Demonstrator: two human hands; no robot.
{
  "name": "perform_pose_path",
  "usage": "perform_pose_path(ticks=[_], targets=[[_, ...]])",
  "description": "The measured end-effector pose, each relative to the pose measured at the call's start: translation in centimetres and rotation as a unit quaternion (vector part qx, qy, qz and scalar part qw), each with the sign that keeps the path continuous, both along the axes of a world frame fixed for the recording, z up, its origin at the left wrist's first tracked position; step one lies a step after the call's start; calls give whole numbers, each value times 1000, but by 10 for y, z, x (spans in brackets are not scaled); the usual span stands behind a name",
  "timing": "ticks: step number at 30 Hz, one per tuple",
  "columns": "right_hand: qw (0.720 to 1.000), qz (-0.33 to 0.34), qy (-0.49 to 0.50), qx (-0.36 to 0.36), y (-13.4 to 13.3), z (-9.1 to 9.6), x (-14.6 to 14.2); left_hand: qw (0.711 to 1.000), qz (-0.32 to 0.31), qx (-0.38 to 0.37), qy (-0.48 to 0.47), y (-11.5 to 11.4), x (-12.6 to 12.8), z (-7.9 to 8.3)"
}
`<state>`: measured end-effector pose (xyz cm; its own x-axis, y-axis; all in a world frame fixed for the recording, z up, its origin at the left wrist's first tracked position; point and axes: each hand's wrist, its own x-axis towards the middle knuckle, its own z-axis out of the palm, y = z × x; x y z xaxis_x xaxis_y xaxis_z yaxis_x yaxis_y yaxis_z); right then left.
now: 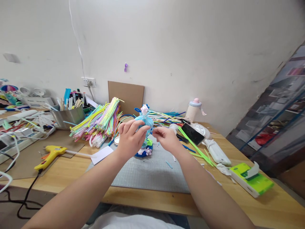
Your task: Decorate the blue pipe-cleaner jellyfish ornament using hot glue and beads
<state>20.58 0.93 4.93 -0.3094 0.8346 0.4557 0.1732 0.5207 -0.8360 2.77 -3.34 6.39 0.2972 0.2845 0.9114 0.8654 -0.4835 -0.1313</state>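
A light-blue craft figure (149, 120), with a pale flower at its top, stands upright on a dark-blue round base (140, 155) trimmed with pale flowers and a bit of green. My left hand (131, 137) curls round its left and near side, covering much of its middle. Close by the figure's right side is my right hand (166, 137), thumb and fingers pinched together. Whatever lies in that pinch is hidden or too small to make out. Under both hands spreads a grey cutting mat (152, 178).
Pipe cleaners (105, 119) are heaped behind on the left. A yellow glue gun (51, 156) lies at left, near a metal tin (68, 117) of sticks. To the right are a phone (193, 133), green pipe cleaners (199, 149), a white bottle (193, 111) and a green tissue pack (252, 179).
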Motion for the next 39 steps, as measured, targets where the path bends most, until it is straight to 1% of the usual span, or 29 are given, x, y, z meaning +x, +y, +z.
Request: perform_pose_path(ticks=[3, 7, 13, 20, 25, 30, 32, 34, 36, 37, 38, 39], targets=[[1000, -3, -7, 24, 0, 0, 0, 1000, -2, -1, 3, 0, 0, 0], [1000, -5, 1, 25, 3, -7, -2, 1000, -1, -2, -2, 0, -2, 0], [999, -6, 50, 7, 6, -18, -6, 1000, 1, 8, -6, 0, -4, -3], [991, -51, 122, 6, -1, -27, -7, 1000, -7, -9, -9, -1, 0, -8], [977, -97, 188, -27, 6, -36, -2, 1000, 1, 3, -18, 1, 2, -8], [967, -114, 212, -86, 20, -49, -1, 1000, 1, 10, -27, -2, 0, -13], [964, -113, 216, -104, 23, -56, -4, 998, -14, 20, -57, -5, -3, -17], [962, -113, 217, -118, 24, -63, -8, 990, -43, 53, -127, -8, -7, -21], [960, -115, 218, -131, 25, -69, -12, 967, -65, 89, -229, -6, -14, -27], [959, -118, 219, -138, 26, -72, -13, 953, -67, 94, -280, -3, -18, -30], [957, -121, 221, -145, 27, -75, -15, 939, -63, 82, -328, 1, -23, -33], [954, -124, 225, -154, 28, -78, -16, 925, -55, 53, -373, 8, -28, -37]])
